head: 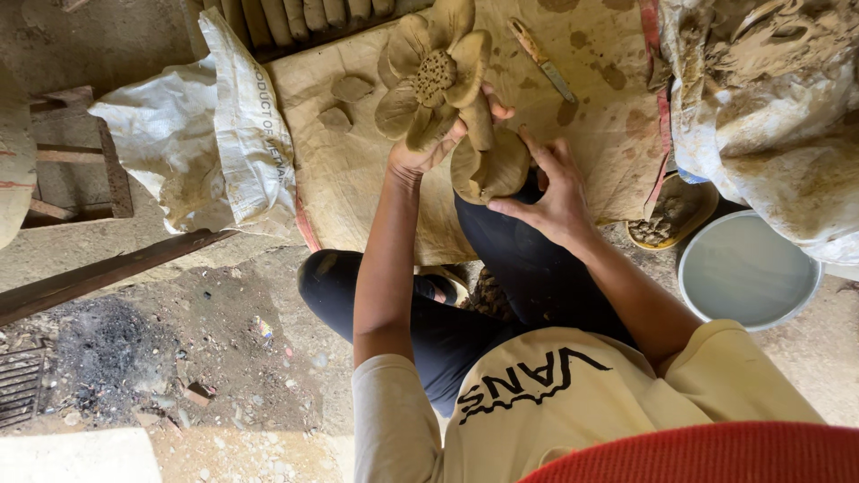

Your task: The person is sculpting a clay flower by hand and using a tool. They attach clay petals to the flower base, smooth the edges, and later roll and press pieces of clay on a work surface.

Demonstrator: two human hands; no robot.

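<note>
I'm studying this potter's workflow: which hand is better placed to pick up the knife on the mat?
Probably the right hand: the knife lies on its side of the mat, and it only touches the lower petal, while the left hand supports the clay flower.

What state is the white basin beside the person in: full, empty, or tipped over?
Upright and holding liquid: the white basin shows a flat, pale grey surface close to its rim. How deep the liquid is cannot be told.
</note>
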